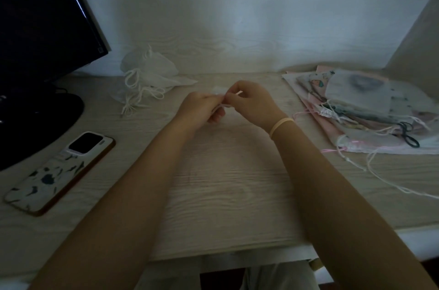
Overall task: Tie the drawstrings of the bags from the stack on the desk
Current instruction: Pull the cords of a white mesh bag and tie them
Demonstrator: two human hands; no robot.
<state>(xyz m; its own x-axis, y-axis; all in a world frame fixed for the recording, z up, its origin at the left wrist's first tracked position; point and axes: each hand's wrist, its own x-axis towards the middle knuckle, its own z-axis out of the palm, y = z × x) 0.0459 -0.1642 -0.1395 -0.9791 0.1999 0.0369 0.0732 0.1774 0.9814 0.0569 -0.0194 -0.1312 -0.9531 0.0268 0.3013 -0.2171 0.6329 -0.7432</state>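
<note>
1. Drawstrings: pale cord ends held between both hands above the middle of the desk. The bag they belong to is mostly hidden behind the hands; only a pale scrap of fabric shows past the knuckles.
2. Left hand: fingers curled, pinching the cord at the fingertips, touching the other hand.
3. Right hand: fingers curled, pinching the cord from the opposite side. A pale band sits on this wrist.
4. Stack of bags: patterned and pink fabric, piled on the right side of the desk, loose strings trailing toward the front edge. Well apart from the hands.
5. White bags: lying at the back of the desk, left of the hands, with looped cords spread in front.
6. Phone: lying face down near the left front, patterned case up.
7. Monitor: dark screen at far left, its base beside the phone.
</note>
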